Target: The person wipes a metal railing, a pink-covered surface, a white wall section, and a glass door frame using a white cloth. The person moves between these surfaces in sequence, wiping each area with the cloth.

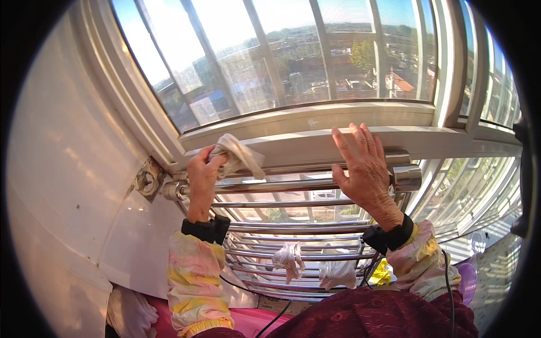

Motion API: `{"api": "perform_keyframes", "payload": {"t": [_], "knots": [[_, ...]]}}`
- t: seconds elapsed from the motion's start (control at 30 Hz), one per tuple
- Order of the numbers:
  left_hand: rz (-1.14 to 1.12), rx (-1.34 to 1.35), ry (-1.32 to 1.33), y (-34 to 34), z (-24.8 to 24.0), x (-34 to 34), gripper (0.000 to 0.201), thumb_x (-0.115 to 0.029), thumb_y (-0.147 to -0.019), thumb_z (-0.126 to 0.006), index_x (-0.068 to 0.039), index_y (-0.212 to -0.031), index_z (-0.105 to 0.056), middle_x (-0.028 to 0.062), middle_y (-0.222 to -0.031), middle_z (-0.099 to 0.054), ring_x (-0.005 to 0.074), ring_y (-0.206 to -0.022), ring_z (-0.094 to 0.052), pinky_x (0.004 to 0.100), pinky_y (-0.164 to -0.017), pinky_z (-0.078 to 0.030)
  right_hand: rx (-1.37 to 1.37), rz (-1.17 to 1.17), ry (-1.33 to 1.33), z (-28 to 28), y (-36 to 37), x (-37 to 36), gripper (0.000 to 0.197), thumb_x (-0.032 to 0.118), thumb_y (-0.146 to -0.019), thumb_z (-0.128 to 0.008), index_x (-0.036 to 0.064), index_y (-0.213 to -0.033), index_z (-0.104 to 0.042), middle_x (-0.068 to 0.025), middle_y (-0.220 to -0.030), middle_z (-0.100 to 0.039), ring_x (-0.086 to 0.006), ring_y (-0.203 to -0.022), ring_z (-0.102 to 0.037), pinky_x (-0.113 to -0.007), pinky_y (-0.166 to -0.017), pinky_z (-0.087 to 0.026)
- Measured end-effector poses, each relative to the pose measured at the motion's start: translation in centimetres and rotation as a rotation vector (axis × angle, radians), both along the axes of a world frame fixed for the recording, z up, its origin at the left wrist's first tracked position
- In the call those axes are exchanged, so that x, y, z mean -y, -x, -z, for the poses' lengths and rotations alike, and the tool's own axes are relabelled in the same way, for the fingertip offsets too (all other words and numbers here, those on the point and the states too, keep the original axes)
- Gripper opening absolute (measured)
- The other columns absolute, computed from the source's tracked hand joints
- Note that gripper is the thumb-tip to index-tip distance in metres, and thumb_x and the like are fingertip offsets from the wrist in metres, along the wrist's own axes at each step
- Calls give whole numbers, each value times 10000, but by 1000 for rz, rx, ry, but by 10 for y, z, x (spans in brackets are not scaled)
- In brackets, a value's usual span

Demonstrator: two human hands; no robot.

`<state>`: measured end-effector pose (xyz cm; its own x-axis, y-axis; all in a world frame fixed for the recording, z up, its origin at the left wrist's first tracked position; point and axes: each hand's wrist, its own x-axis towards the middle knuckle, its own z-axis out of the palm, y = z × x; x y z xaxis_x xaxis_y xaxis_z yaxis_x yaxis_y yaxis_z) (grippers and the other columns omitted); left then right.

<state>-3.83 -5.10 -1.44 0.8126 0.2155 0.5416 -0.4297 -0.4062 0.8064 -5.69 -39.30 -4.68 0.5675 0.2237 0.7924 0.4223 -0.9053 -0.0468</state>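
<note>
My left hand (204, 172) is closed around a bunched, off-white cloth (239, 156), just below the window frame (304, 141). A loose end of the cloth hangs to the right, over the top bar of a chrome rack (270, 187). My right hand (363, 166) has its fingers spread and holds nothing. Its fingertips reach the lower window frame, and the palm is over the rack's top bars near their right end. Whether the palm presses on the metal cannot be made out.
Two pale cloths, one crumpled (288, 260) and one wider (337, 267), hang on lower rack bars. A yellow item (382, 272) and a purple container (466, 281) are at lower right. White tiled wall (67, 186) bounds the left. Dark cables run near both forearms.
</note>
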Motion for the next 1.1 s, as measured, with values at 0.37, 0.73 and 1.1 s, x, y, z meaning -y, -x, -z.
{"api": "perform_keyframes", "payload": {"t": [0.37, 0.73, 1.1], "knots": [[-252, -180, -99, -83, -8, -260, 231, -214, -885, -494, -12, -982, -549, 93, -1039, -535, 167, -926, -500, 318, -789, -409, -36, -63, -114, 1, 2, 3, 633, 313, -799, -620, 86, -1364, -451, -273, -1388, -362, -398, -1364, -279, -608, -1084, -204], [2, 264, -618, -137, 17, -321, 195, -168, -883, -513, 6, -953, -563, 124, -955, -556, 222, -848, -553, 371, -729, -454, -4, -173, -134, 3, -1, 2, 597, 277, -826, -599, 43, -1354, -449, -227, -1467, -292, -382, -1408, -205, -570, -1137, -142], [94, -134, 175, -48, -31, -68, 237, -6, -714, -486, -21, -936, -568, -5, -754, -481, 124, -615, -463, 273, -565, -414, 40, -172, -79, -1, -1, 3, 556, 204, -831, -553, 34, -1351, -452, -235, -1450, -332, -382, -1405, -222, -578, -1137, -149]]}}
